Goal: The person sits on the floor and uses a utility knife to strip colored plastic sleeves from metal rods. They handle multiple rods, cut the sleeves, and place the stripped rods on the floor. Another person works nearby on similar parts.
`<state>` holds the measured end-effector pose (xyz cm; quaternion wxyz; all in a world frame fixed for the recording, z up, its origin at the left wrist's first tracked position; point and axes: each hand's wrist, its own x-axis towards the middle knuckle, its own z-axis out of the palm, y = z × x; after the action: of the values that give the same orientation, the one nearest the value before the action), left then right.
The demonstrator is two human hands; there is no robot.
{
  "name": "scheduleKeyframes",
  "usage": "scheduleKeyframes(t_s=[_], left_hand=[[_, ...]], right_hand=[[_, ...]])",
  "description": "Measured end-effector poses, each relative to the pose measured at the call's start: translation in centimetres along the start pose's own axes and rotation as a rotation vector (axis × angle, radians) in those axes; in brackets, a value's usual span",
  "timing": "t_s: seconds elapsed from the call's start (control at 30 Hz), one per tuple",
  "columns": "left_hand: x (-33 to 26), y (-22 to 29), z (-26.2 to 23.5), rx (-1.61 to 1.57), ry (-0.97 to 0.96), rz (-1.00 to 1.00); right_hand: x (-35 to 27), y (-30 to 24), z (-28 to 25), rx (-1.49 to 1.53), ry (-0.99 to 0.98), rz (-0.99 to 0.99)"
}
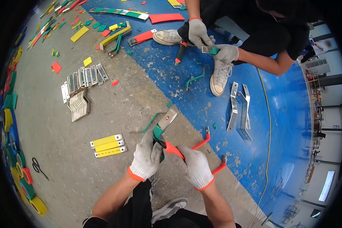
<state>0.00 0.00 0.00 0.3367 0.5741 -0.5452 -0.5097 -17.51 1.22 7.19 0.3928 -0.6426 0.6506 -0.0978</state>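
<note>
My left hand (146,157), in a white knit glove with an orange cuff, grips a bent metal bar (164,123) that has a green sleeve and a bare silver end pointing up and right. My right hand (195,167), gloved the same way, holds an orange-handled cutting tool (171,149) whose dark jaws meet the green sleeve just below the bare end. A strip of peeled green sleeve (150,123) hangs off to the left of the bar.
Three yellow-sleeved bars (108,145) lie left of my hands, with bare silver bars (81,87) farther back. A red-sleeved bent bar (212,155) and silver bent bars (241,112) lie on the blue floor to the right. Across from me another person (254,34) crouches, gloved hands on a green-sleeved bar. Scissors (38,167) and tape rolls (26,186) sit at far left.
</note>
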Motion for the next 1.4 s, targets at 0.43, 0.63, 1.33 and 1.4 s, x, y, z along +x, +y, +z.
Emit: scheduleKeyframes(t_s=[0.43, 0.63, 1.33, 1.4], left_hand=[[-0.9, 1.0, 0.3, -0.007, -0.037, 0.064], [-1.1, 0.9, 0.3, -0.061, -0.087, 0.101], [-3.0, -0.8, -0.2, 0.121, -0.151, 0.276], [-3.2, 0.3, -0.9, 0.039, -0.206, 0.157]], right_hand=[[-1.6, 2.1, 0.0, -0.041, 0.105, -0.010], [-1.7, 1.5, -0.3, -0.105, 0.121, 0.001], [-2.0, 3.0, -0.3, -0.408, 0.131, -0.161], [-2.2, 3.0, -0.8, -0.439, 0.098, -0.174]])
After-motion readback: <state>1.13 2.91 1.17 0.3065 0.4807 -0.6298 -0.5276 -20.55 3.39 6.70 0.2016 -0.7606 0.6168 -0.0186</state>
